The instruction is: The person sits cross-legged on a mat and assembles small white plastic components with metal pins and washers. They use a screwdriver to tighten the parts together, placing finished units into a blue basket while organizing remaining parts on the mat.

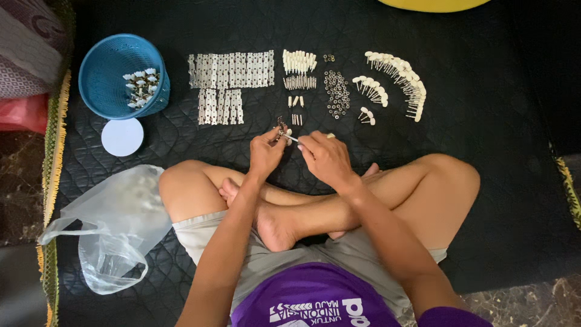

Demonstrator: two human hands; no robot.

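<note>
I sit cross-legged on a black quilted mat [496,151]. My left hand [266,151] pinches a small metal bracket assembly [282,127] just above my knees. My right hand [325,158] holds a thin metal pin with a cream plastic head [292,138], its tip touching that assembly. Both hands meet in front of my shins. Laid out beyond them are rows of flat metal plates [230,71], cream plastic caps with pins [299,63], a pile of small nuts and washers [336,92], and curved rows of cream-headed pins [396,75].
A blue plastic basket [101,75] holding several finished pieces [141,86] stands at the far left, a round white lid [122,137] below it. A crumpled clear plastic bag [109,230] lies by my left knee. A yellow object [433,5] shows at the top edge.
</note>
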